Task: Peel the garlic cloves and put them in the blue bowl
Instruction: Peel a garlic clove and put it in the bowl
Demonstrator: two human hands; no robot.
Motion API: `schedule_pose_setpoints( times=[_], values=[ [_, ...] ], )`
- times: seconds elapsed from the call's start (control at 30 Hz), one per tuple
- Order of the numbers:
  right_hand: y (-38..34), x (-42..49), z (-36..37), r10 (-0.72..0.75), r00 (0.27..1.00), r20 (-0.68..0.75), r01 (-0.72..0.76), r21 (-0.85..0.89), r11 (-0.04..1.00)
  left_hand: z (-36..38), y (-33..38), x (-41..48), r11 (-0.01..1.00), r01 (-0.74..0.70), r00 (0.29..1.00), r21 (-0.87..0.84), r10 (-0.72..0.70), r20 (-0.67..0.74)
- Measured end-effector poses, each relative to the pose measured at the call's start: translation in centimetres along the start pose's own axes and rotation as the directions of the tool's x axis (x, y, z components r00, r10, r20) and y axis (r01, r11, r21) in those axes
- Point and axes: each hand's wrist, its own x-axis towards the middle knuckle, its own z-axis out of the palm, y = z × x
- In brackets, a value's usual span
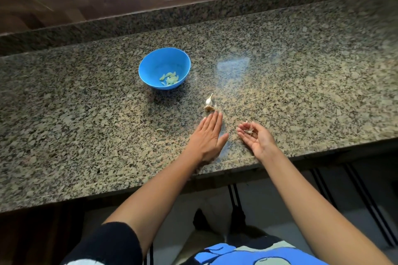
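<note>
Since peeled cloves [170, 78] sit in the blue bowl [150, 61], 11 o'clock of the garlic head [209, 103], left hand [205, 137] lies flat on the worktop [301, 84], fingers pressed together, and right hand [258, 139] cups skins [248, 131] palm-up, fingers loosely curled, probably clearing waste.

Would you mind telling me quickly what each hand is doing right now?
Left hand: open, flat, palm down on the counter.
Right hand: open, palm up, garlic skins lying in it.

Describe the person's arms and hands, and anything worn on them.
The left hand and right hand are bare: no gloves, rings or watch show. A black sleeve covers the left upper arm; the right arm shows no sleeve.
</note>
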Motion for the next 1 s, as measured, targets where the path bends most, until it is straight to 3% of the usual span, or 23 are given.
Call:
schedule_pose_setpoints(
  times=[0.23, 0.3, 0.4, 0.53, 0.7, 0.87, 1.0],
  values=[
    [0.2, -0.4, -0.3, -0.013, 1.000, -0.016, 0.013, -0.029, 1.000, -1.9, -0.2, 1.9, 0.982, -0.178, 0.984, -0.066, 0.177, -0.027],
    [0.3, -0.5, -0.1, -0.017, 1.000, -0.019, 0.016, -0.043, 0.999, -2.6, -1.1, 0.8, 0.954, -0.280, 0.957, -0.108, 0.270, -0.102],
    [1.1, -0.8, 1.2, 0.001, 1.000, 0.007, -0.001, -0.068, 0.998, -2.2, -3.9, -2.3, 0.903, -0.430, 0.890, -0.027, 0.418, -0.181],
    [2.5, -1.2, 3.5, 0.048, 0.998, 0.051, -0.043, -0.089, 0.995, -1.6, -7.3, -6.0, 0.908, -0.418, 0.898, 0.017, 0.416, -0.146],
    [3.9, -1.8, 5.8, 0.087, 0.991, 0.099, -0.073, -0.140, 0.987, -0.7, -8.1, -8.4, 0.964, -0.267, 0.964, -0.001, 0.267, -0.022],
    [5.1, -2.0, 7.4, 0.110, 0.983, 0.147, -0.086, -0.165, 0.983, -1.2, -9.6, -10.7, 0.908, -0.411, 0.886, 0.080, 0.419, -0.200],
    [5.7, -2.2, 8.0, 0.125, 0.977, 0.175, -0.087, -0.212, 0.974, -0.8, -9.3, -11.7, 0.902, -0.395, 0.856, 0.174, 0.430, -0.286]
  ],
)
